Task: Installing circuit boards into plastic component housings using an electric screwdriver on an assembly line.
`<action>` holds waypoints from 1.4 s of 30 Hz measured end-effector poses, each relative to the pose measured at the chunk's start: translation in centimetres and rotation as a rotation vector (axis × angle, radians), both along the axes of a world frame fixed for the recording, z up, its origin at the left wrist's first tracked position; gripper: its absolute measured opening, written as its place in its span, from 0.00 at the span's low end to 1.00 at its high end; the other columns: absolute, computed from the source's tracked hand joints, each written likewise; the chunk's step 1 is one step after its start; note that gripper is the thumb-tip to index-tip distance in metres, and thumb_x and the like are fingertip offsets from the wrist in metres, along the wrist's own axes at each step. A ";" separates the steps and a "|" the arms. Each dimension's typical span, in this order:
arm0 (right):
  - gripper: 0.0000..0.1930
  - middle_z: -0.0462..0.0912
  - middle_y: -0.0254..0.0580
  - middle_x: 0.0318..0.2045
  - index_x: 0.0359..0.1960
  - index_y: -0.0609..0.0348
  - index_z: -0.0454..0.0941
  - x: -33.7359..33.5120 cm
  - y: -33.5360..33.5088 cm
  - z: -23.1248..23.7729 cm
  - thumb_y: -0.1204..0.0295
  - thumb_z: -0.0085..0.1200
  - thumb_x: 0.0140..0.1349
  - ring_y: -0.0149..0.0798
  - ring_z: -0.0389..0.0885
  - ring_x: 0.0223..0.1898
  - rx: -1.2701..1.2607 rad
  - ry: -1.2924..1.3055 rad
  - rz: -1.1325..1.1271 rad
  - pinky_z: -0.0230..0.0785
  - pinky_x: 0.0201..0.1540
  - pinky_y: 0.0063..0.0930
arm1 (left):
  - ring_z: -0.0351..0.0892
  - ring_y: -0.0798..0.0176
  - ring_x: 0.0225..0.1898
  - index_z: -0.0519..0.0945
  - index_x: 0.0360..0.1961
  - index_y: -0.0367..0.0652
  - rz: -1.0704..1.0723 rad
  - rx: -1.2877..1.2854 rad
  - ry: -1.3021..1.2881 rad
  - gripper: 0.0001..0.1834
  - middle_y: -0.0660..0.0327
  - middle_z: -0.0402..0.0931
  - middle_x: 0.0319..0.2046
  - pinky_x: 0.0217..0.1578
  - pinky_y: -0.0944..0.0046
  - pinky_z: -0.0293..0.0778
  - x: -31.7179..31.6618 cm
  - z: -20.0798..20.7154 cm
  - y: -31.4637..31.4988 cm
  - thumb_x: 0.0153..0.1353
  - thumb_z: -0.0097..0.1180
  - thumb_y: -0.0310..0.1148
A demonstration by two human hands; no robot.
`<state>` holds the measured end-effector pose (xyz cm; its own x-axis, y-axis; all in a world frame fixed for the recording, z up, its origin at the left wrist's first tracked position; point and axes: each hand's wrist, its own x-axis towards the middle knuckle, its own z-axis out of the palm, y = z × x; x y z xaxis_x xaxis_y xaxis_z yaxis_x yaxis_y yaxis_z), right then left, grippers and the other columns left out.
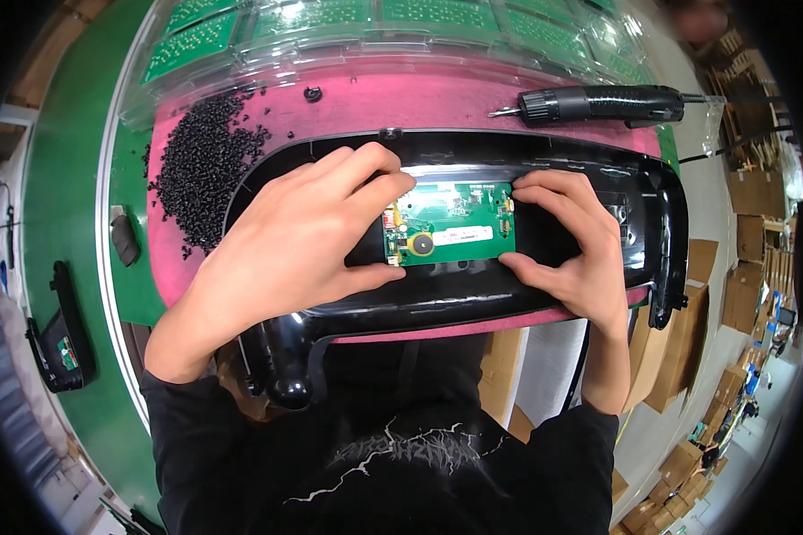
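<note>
A green circuit board with a round buzzer-like part and a white label strip lies level over the middle of a long black plastic housing. My left hand grips the board's left edge, thumb at the lower corner and fingers at the upper one. On the opposite edge my right hand pinches the board the same way, fingers above and thumb below. Whether the board rests in the housing or hangs just over it, I cannot tell. The housing spreads across a pink mat, its curved ends toward me.
A heap of small black screws lies on the mat's left. An electric screwdriver rests behind the housing at right. Clear trays of green boards stand at the back. Another black housing sits far left; cardboard boxes stand at right.
</note>
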<state>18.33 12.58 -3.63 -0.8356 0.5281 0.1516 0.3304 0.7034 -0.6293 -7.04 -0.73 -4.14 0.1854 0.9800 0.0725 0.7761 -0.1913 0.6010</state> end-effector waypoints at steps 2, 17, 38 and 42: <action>0.26 0.80 0.44 0.45 0.43 0.64 0.80 -0.3 0.0 0.1 0.77 0.71 0.36 0.48 0.79 0.47 0.006 0.008 0.019 0.72 0.51 0.36 | 0.77 0.50 0.49 0.76 0.52 0.40 0.015 -0.006 0.009 0.35 0.56 0.73 0.49 0.46 0.56 0.76 -0.2 0.2 -0.2 0.39 0.74 0.33; 0.29 0.73 0.50 0.58 0.60 0.59 0.72 2.1 2.6 4.0 0.69 0.65 0.56 0.48 0.72 0.57 -0.161 -0.078 -0.475 0.64 0.59 0.39 | 0.81 0.49 0.32 0.80 0.39 0.35 0.258 0.400 -0.091 0.13 0.52 0.78 0.36 0.31 0.58 0.77 -3.3 0.0 0.0 0.55 0.66 0.30; 0.21 0.75 0.43 0.41 0.60 0.64 0.62 -7.9 8.0 2.1 0.63 0.48 0.73 0.39 0.73 0.45 -0.886 0.837 -0.093 0.66 0.55 0.37 | 0.82 0.46 0.31 0.83 0.33 0.32 0.433 0.082 0.075 0.08 0.45 0.81 0.30 0.36 0.55 0.77 -9.1 -3.5 1.2 0.49 0.61 0.20; 0.22 0.71 0.38 0.37 0.57 0.59 0.65 -8.9 5.0 3.4 0.55 0.44 0.73 0.37 0.70 0.43 -1.022 1.048 0.047 0.62 0.57 0.44 | 0.84 0.58 0.31 0.85 0.36 0.33 0.475 0.180 -0.118 0.09 0.50 0.84 0.32 0.34 0.63 0.77 -8.2 -1.6 1.4 0.53 0.63 0.22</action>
